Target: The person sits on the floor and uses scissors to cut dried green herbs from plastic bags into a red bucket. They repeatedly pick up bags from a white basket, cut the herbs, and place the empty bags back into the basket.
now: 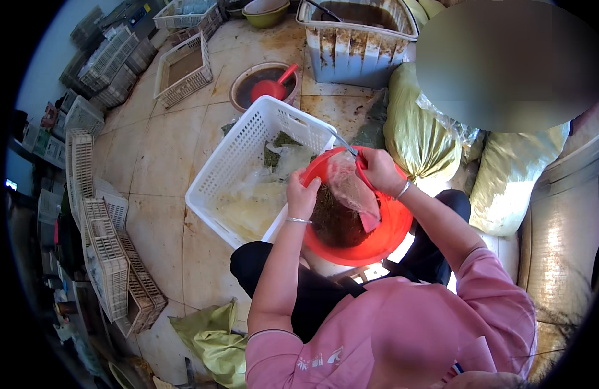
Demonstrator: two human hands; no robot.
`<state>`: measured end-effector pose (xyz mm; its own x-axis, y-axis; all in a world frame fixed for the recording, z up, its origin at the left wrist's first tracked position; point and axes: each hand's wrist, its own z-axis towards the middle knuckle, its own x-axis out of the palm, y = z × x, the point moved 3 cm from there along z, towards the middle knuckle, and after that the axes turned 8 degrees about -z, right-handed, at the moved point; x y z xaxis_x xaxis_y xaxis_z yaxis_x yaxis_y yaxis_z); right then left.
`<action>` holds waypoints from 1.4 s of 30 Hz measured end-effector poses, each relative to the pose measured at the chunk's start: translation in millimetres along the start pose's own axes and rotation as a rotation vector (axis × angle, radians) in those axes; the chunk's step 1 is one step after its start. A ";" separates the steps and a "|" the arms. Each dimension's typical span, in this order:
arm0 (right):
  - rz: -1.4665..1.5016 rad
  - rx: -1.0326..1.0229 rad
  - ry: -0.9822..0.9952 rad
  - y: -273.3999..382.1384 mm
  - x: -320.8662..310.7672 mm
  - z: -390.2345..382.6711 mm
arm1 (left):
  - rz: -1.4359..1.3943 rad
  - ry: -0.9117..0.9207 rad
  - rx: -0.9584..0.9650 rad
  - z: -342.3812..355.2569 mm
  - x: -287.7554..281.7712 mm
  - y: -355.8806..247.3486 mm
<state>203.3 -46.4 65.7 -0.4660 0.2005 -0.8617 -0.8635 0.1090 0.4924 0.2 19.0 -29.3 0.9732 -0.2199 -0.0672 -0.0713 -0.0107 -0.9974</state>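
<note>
A red plastic basin (390,240) sits between my bent legs, with dark, stringy material (328,220) inside. A clear bag with a pinkish look (354,191) lies over that material. My left hand (301,194) is closed at the basin's left rim; whether it grips the rim or thin plastic I cannot make out. My right hand (382,174) is closed on scissors (347,145) with red handles, their blades pointing up and left over the back rim. Behind the basin a white perforated crate (205,191) holds loose plastic bags and dark green bits.
Stacked crates (105,253) line the left. Behind the white crate are a bowl (241,104) with a red scoop (267,89) and a stained tub (345,58). Filled sacks (419,146) crowd the right, below a blurred patch. A green sack (209,337) lies at lower left.
</note>
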 end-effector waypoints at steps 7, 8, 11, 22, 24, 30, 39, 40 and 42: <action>-0.078 -0.071 0.089 10.3 -24.6 12.5 | -0.054 0.069 0.033 -2.2 -2.7 -19.9; -0.042 -0.110 0.108 9.5 -25.5 14.9 | -0.079 0.093 0.061 -2.4 -2.2 -24.6; 0.009 -0.186 0.166 17.2 -33.7 17.5 | -0.067 0.171 0.192 -7.5 0.6 -49.9; -0.036 -0.310 -0.069 51.8 -35.2 31.4 | 0.015 -0.048 0.085 17.6 -13.3 -37.4; 0.150 -0.220 -0.232 27.0 -49.6 32.0 | 0.118 -0.357 0.052 21.6 -35.1 -55.5; 0.213 -0.010 -0.242 -52.5 -54.0 10.6 | -0.438 -0.549 -0.073 66.3 -165.1 -28.0; 0.407 0.331 -0.105 -143.1 -7.0 -4.2 | -0.609 -0.700 -0.467 51.2 -236.0 88.8; 0.405 0.343 -0.097 -140.8 -5.0 -2.3 | -0.610 -0.715 -0.482 46.4 -233.1 93.5; 0.402 0.369 -0.084 -134.9 -1.0 1.1 | 0.210 -0.732 -0.420 40.6 -238.4 90.8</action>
<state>320.5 -60.2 0.3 -0.7148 0.3722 -0.5920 -0.4893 0.3386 0.8037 -229.5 110.0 -105.0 0.8164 0.4234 -0.3928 -0.1996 -0.4314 -0.8798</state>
